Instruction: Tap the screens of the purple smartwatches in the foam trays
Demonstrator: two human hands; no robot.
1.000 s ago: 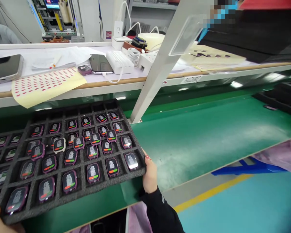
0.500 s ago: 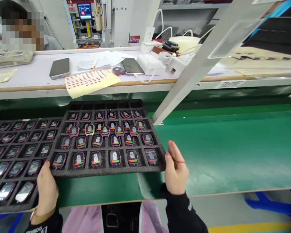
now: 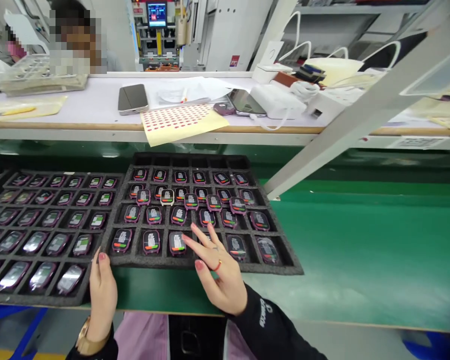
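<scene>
Lying flat, foam tray (image 3: 285,260) long axis left-right, hands (image 3: 217,265) touching.

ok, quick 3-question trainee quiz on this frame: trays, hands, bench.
1. True or false: the right hand lies with fingers spread over the front row of the nearer foam tray.
2. Which hand touches that tray's front left corner? A) left hand B) right hand C) neither
3. Fill in: among the purple watches, one differs, having a ____ case.

Key
1. True
2. A
3. White. It sits in the third row from the front. A second tray lies to the left on the green belt; the red-dot sticker sheet is on the bench behind.
</scene>
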